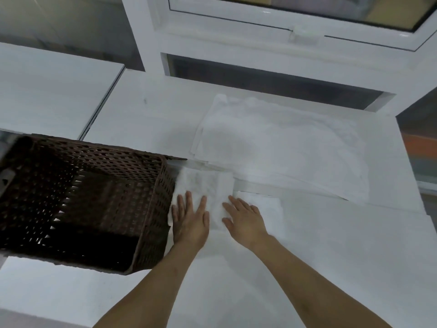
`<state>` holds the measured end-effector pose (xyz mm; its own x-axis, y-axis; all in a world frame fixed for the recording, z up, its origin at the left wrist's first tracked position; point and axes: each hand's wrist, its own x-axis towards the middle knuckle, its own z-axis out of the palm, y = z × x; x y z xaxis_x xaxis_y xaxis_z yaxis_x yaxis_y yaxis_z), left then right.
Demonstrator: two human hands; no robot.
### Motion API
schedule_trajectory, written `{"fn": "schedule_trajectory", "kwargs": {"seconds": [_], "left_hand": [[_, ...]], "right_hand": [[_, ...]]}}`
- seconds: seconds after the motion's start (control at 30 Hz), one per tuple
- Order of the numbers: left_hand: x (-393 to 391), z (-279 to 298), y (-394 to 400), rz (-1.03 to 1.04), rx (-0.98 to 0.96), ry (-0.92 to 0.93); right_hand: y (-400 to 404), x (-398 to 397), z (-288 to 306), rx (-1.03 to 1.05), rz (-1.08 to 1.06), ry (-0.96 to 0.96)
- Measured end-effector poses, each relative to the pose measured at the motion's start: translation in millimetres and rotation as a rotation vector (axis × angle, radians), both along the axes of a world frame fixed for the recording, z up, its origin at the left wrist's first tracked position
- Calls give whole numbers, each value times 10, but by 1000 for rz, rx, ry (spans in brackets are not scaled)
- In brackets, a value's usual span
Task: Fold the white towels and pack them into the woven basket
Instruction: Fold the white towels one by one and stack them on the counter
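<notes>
A small folded white towel (208,185) lies on the white table just right of the woven basket (151,209). My left hand (190,218) presses flat on the towel's near left part, fingers spread. My right hand (244,218) rests flat on its right edge, partly over another white cloth (267,204) beside it. A stack of larger white towels (279,143) lies spread further back on the table. The dark brown basket stands open and looks empty inside.
A white window frame (236,43) runs along the back of the table. A second white tabletop (47,91) sits at the far left behind the basket. The table's right edge (406,162) drops to the floor.
</notes>
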<state>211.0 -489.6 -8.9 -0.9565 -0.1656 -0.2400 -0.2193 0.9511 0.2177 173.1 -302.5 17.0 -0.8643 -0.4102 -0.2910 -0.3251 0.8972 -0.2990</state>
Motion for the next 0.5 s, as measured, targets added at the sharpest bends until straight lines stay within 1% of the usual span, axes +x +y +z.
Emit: {"fn": "schedule_trajectory", "kwargs": {"seconds": [0.1, 0.17, 0.3, 0.37, 0.5], "left_hand": [[-26, 169, 314, -34, -2, 11], [-72, 261, 588, -82, 43, 28], [-265, 368, 1265, -197, 81, 44], [-369, 382, 1642, -250, 92, 37], [-534, 353, 2423, -324, 110, 15]], "right_hand": [[421, 56, 99, -16, -112, 101], [783, 94, 173, 7, -203, 134], [1563, 159, 269, 23, -353, 161], [1969, 165, 260, 37, -407, 177], [2737, 81, 246, 65, -478, 150]]}}
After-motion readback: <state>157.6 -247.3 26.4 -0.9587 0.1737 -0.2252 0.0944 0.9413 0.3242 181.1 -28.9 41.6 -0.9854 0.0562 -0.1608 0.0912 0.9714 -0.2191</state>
